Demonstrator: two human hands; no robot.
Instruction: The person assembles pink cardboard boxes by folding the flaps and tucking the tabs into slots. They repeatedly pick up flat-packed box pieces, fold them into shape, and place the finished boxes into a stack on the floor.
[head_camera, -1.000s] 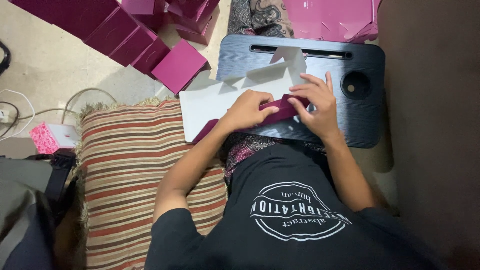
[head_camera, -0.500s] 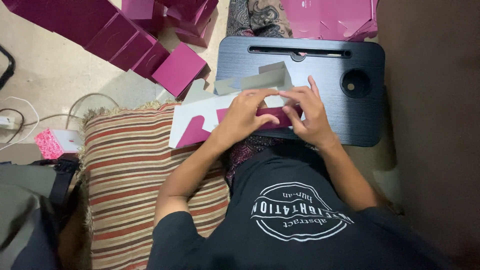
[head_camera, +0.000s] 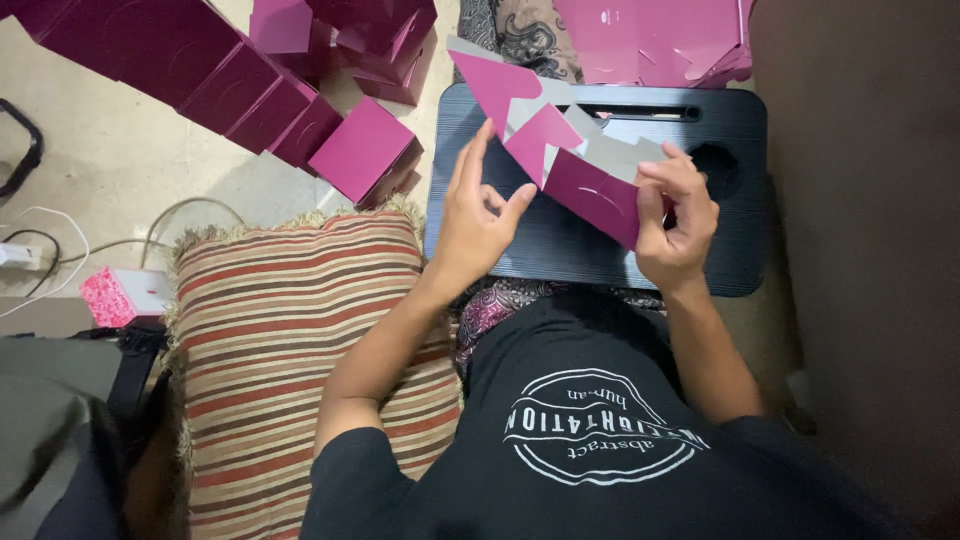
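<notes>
We hold a flat magenta box blank (head_camera: 590, 165) lifted over the black lap surface (head_camera: 740, 160), grey inner side partly showing. Taking that surface as reference: the blank hangs above its middle, with one pointed flap sticking past the far edge.

Right hand (head_camera: 675, 220) grips the blank's near right corner, fingers (head_camera: 668, 180) clenched on the magenta panel. Left hand (head_camera: 478, 215) is at the blank's left side, fingers spread and extended; thumb tip is at the panel edge, and we can't tell whether it actually pinches the card or only touches it.

Left of the surface, on the floor (head_camera: 100, 180), a row of assembled magenta boxes (head_camera: 240, 90) runs diagonally; the nearest one (head_camera: 365, 150) sits just beside the surface's left edge. Beyond the far edge, more flat magenta blanks (head_camera: 660, 40) are piled. On the near-left side of the surface, a striped cushion (head_camera: 270, 330) lies under our left forearm. Further left of the cushion: white cables (head_camera: 60, 250) and a small pink packet (head_camera: 105, 297).
</notes>
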